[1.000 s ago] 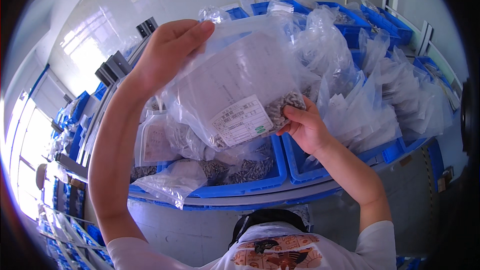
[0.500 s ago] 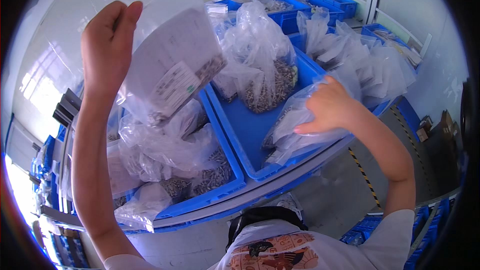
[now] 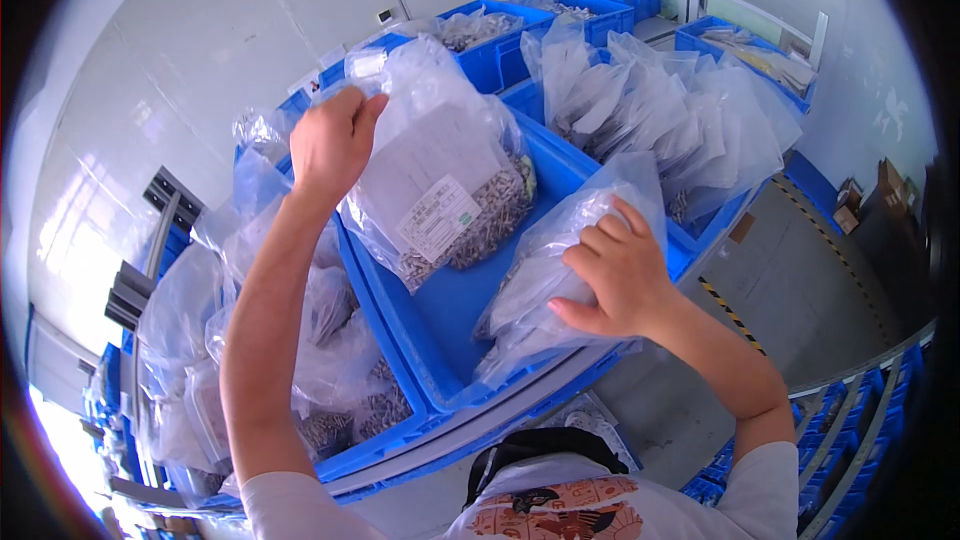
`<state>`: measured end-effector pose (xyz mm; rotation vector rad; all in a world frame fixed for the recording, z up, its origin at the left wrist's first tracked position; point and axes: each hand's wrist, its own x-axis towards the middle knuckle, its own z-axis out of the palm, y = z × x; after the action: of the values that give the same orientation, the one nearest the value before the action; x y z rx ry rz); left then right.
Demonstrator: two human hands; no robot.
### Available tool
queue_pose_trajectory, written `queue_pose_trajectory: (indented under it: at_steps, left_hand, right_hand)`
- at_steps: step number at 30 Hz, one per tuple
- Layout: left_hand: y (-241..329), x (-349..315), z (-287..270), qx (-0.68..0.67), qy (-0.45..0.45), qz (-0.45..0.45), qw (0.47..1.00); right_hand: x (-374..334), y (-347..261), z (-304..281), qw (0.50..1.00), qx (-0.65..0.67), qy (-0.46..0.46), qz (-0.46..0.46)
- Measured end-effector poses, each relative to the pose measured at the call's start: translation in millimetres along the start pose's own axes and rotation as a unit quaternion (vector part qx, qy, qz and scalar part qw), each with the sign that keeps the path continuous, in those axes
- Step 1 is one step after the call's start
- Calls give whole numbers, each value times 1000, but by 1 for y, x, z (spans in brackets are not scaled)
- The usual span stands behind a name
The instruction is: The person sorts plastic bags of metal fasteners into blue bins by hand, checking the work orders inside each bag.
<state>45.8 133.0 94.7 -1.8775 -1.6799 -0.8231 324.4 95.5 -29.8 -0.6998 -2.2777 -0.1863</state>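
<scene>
My left hand (image 3: 338, 145) is closed on the top of a clear plastic bag (image 3: 440, 215). That bag holds a paper sheet, a white label and many small metal parts at its bottom. It hangs over the middle blue bin (image 3: 440, 315), in front of another bag of metal parts (image 3: 520, 180). On the right of this bin my right hand (image 3: 625, 275) rests against a leaning stack of clear plastic bags (image 3: 545, 275) with papers in them. Its fingers are slightly bent and its thumb stands apart.
Left of the middle bin, another blue bin (image 3: 395, 420) is heaped with bags of metal parts. Bags with papers (image 3: 690, 120) stand upright in a bin at the right. More blue bins (image 3: 600, 15) line the back. Cardboard boxes (image 3: 890, 185) lie on the floor at right.
My left hand has come right and down, bringing its bag from above the left bin to the middle bin. My right hand stays at the stacked bags, its fingers more spread. The view has shifted.
</scene>
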Motion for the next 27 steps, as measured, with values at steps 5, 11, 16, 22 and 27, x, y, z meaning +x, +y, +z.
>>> queue_pose_trajectory:
  at_steps: [5, 11, 16, 22, 27]
  left_hand:
    - [-43, 11, 22, 133, -8, 14, 991]
    - [-86, -10, 57, 291, -75, 107, 948]
    - [-64, 8, 45, 300, -115, 107, 941]
    - [-27, 38, 12, 243, -101, 124, 957]
    - [-54, 3, 63, 309, -152, 77, 936]
  right_hand:
    - [-6, 10, 7, 999, 33, 7, 10]
    - [-1, 5, 13, 999, 48, 20, 4]
    - [-2, 7, 17, 999, 44, 8, 11]
    - [0, 10, 20, 999, 35, 17, 18]
    - [-2, 12, 20, 999, 30, 11, 26]
